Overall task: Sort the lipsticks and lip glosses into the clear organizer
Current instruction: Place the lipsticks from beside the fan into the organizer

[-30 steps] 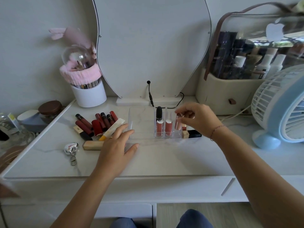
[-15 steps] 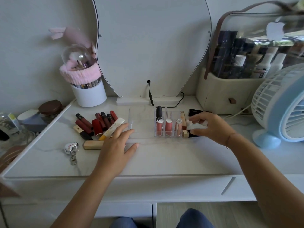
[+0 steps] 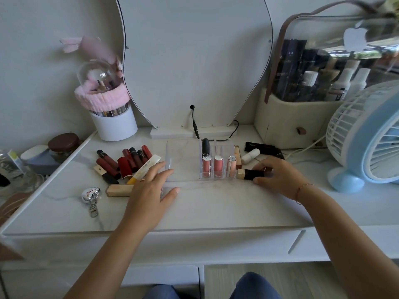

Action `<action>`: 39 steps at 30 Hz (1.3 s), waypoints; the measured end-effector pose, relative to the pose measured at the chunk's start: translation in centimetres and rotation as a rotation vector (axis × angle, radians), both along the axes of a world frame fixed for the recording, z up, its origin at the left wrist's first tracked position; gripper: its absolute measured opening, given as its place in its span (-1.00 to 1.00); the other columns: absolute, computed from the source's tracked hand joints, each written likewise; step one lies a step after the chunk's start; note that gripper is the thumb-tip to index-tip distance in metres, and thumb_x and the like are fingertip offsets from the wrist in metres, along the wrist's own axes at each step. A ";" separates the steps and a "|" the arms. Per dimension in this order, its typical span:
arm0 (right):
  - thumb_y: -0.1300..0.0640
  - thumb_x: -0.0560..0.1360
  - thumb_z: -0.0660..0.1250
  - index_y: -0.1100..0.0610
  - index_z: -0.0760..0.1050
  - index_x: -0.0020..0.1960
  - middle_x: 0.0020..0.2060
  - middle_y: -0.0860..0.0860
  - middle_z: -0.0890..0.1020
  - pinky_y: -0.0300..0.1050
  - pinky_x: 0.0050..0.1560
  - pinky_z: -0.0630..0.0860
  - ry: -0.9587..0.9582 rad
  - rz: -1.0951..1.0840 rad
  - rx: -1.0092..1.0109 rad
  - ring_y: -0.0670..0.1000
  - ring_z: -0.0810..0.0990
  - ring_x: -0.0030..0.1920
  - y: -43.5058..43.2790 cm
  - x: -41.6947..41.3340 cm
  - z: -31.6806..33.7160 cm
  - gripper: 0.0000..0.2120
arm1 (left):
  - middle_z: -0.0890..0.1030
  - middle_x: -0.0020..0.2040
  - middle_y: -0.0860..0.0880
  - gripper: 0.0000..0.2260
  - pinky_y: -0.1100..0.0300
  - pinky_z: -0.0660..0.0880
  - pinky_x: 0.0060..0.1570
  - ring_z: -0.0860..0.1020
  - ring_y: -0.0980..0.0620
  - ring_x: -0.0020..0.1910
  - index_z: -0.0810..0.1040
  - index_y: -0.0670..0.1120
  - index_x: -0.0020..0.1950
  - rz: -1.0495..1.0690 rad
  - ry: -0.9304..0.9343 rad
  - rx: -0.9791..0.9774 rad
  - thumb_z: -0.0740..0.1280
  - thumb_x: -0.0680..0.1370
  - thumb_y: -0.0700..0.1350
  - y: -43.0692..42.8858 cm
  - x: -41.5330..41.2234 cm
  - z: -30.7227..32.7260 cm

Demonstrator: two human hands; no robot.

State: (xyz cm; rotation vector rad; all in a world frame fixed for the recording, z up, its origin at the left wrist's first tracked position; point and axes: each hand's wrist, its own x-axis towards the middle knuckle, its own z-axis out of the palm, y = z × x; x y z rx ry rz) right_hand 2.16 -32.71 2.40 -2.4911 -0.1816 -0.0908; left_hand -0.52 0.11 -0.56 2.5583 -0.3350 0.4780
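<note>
Your right hand (image 3: 278,176) seems to pinch the black-and-gold lipstick (image 3: 250,174) lying on the surface (image 3: 216,210) just right of the clear organizer (image 3: 170,167). Your left hand (image 3: 151,187) rests flat at its front-left corner. Next, stand the lipstick upright in a free slot.

A pale grey wall (image 3: 32,83) backs the white, marble-veined counter (image 3: 216,208). A curved mirror (image 3: 194,61) stands at its rear. White drawer fronts (image 3: 237,244) run below, above a light wood floor (image 3: 218,281). The light is soft and even.
</note>
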 end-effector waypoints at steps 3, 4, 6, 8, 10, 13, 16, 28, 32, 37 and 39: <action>0.15 0.35 0.46 -0.03 0.57 -0.11 -0.19 -0.09 0.58 -0.33 -0.16 0.38 -0.007 -0.036 0.115 -0.12 0.52 -0.18 -0.2 -0.3 -0.2 -0.84 | 0.35 0.41 0.02 -0.61 -0.05 0.40 0.25 0.39 -0.07 0.32 0.47 -0.03 0.30 0.001 0.000 0.002 0.36 0.49 0.02 0.0 0.0 0.0; 0.15 0.35 0.46 -0.05 0.57 -0.12 -0.23 -0.09 0.59 -0.39 -0.21 0.38 -0.022 -0.045 0.139 -0.14 0.51 -0.22 -0.2 -0.4 -0.2 -0.84 | 0.35 0.41 0.02 -0.61 -0.05 0.40 0.24 0.39 -0.07 0.32 0.47 -0.03 0.29 0.001 -0.001 0.002 0.36 0.49 0.02 0.0 0.0 0.0; 0.14 0.35 0.46 -0.10 0.57 -0.17 -0.29 -0.08 0.61 -0.38 -0.26 0.39 -0.051 -0.059 0.194 -0.16 0.51 -0.29 -0.1 -0.5 0.0 -0.84 | 0.36 0.41 0.02 -0.61 -0.04 0.39 0.25 0.39 -0.07 0.32 0.47 -0.03 0.29 0.003 -0.003 0.004 0.36 0.49 0.02 0.0 -0.1 0.0; 0.13 0.36 0.46 -0.09 0.59 -0.15 -0.28 -0.08 0.65 -0.35 -0.25 0.44 -0.070 -0.072 0.286 -0.16 0.54 -0.30 0.1 -0.6 0.3 -0.85 | 0.36 0.41 0.01 -0.61 -0.02 0.38 0.25 0.38 -0.07 0.33 0.47 -0.03 0.29 0.008 -0.001 0.007 0.35 0.49 0.02 0.0 0.0 0.0; 0.12 0.36 0.46 -0.07 0.60 -0.11 -0.25 -0.09 0.67 -0.41 -0.25 0.46 -0.120 -0.094 0.359 -0.20 0.56 -0.31 0.3 -0.6 0.8 -0.86 | 0.35 0.41 0.01 -0.61 -0.02 0.37 0.26 0.38 -0.07 0.33 0.48 -0.03 0.29 0.011 0.000 0.005 0.35 0.49 0.02 0.0 0.0 0.0; 0.16 0.36 0.46 -0.07 0.58 -0.09 -0.22 -0.11 0.67 -0.46 -0.24 0.49 -0.232 -0.125 0.473 -0.25 0.59 -0.30 1.0 -0.2 2.5 -0.82 | 0.35 0.42 0.03 -0.61 0.00 0.37 0.26 0.38 -0.07 0.33 0.47 -0.02 0.29 0.012 0.000 -0.004 0.36 0.49 0.03 -0.1 -0.1 0.0; 0.20 0.38 0.45 0.03 0.58 -0.03 -0.21 -0.11 0.67 -0.47 -0.22 0.49 -0.317 -0.107 0.545 -0.26 0.63 -0.27 2.4 0.7 4.6 -0.81 | 0.33 0.43 0.06 -0.60 -0.02 0.37 0.27 0.36 -0.04 0.34 0.46 0.00 0.31 0.012 0.014 -0.016 0.34 0.49 0.05 -0.1 -0.2 0.1; 0.14 0.41 0.42 0.08 0.59 0.10 -0.11 -0.09 0.63 -0.31 0.03 0.48 -0.252 0.104 0.061 -0.14 0.59 -0.14 7.4 4.3 5.9 -0.74 | 0.33 0.43 0.04 -0.60 0.04 0.35 0.27 0.39 -0.01 0.32 0.47 -0.02 0.30 0.003 0.004 -0.021 0.34 0.49 0.05 -0.2 -0.2 0.2; 0.13 0.39 0.43 0.05 0.60 0.03 -0.15 -0.04 0.66 -0.31 -0.08 0.55 -0.210 0.132 0.016 -0.12 0.60 -0.17 7.4 4.6 5.4 -0.79 | 0.32 0.44 0.06 -0.59 0.07 0.33 0.27 0.36 0.00 0.33 0.46 0.00 0.31 0.008 0.007 -0.017 0.33 0.49 0.06 -0.2 -0.3 0.1; 0.06 0.41 0.41 0.00 0.61 0.03 -0.18 -0.11 0.63 -0.38 -0.13 0.48 -0.214 0.146 0.033 -0.17 0.57 -0.18 6.9 4.8 5.1 -0.80 | 0.33 0.43 0.06 -0.60 0.07 0.37 0.22 0.48 -0.05 0.17 0.47 -0.01 0.30 0.011 0.026 -0.012 0.35 0.49 0.05 -0.2 -0.3 0.3; 0.02 0.41 0.40 -0.05 0.60 0.04 -0.16 -0.18 0.62 -0.42 -0.14 0.42 -0.213 0.120 0.107 -0.26 0.55 -0.16 5.7 4.8 5.1 -0.79 | 0.33 0.43 0.07 -0.60 0.06 0.39 0.21 0.51 -0.05 0.12 0.47 -0.01 0.30 0.009 0.027 -0.006 0.35 0.49 0.05 -0.2 -0.3 0.3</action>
